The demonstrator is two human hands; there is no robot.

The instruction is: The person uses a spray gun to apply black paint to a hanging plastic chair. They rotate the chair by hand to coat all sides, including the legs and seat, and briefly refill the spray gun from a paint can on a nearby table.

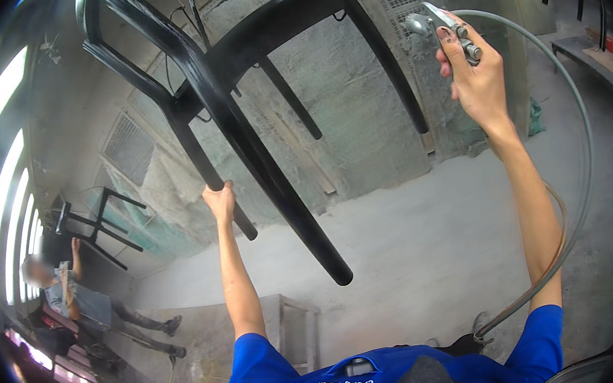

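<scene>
The black chair frame (240,116) hangs inverted in front of the person, raised well above the dusty grey floor (428,231), its legs fanning out and down toward the camera. Its gloss suggests a freshly coated or wet surface, so it would likely be slick and easy to mar; the frame looks rigid and, judged from being steadied one-handed, fairly light (whether a hook overhead carries part of the weight cannot be told). The left hand (220,202) is closed around one leg near its end, a sensible hold since a leg end gives leverage to turn the frame while touching little of the finish. The right hand (476,75) is wrapped around a metal spray gun (446,27), raised beside the frame, nozzle aimed toward it; a grey hose (575,143) loops from the gun down past the forearm. Further left, another person (72,288) holds a second black chair frame (95,223) aloft
</scene>
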